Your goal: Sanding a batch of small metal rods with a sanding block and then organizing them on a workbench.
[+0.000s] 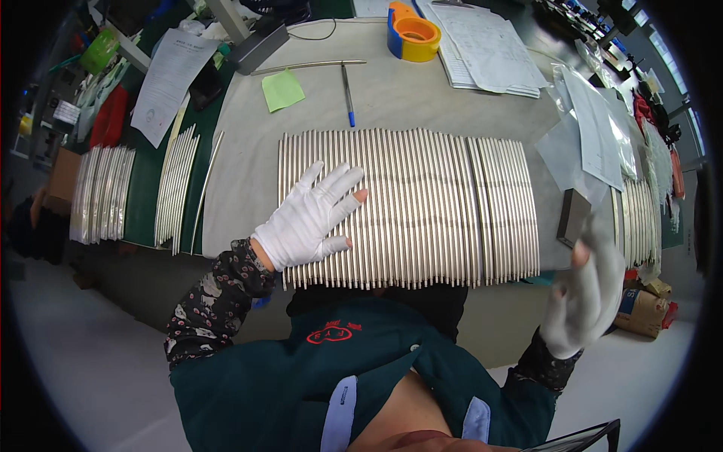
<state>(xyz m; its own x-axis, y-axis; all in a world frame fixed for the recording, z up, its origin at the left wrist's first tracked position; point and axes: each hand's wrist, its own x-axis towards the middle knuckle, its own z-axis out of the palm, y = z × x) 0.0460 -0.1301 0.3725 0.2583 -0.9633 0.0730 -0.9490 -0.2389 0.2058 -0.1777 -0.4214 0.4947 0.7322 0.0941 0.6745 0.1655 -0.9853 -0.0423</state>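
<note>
A wide row of thin silvery metal rods [407, 211] lies side by side on the grey tabletop in front of me, with a narrow dark gap toward its right part. My left hand [309, 218], in a white glove with bare fingertips, rests flat on the left part of the row, fingers spread. My right hand [586, 290], gloved the same way, is raised off the right end of the row. Its fingers look stretched out and somewhat blurred, and nothing shows in them. Close to its fingertips is a dark grey block [574, 217].
More rods [177, 188] and a plastic-wrapped bundle [103, 194] lie at left; another bundle [639, 218] is at right. Farther back are a pen [347, 94], green note [283, 90], single rod [309, 66], tape dispenser [413, 36], papers [489, 49] and plastic bags [561, 154].
</note>
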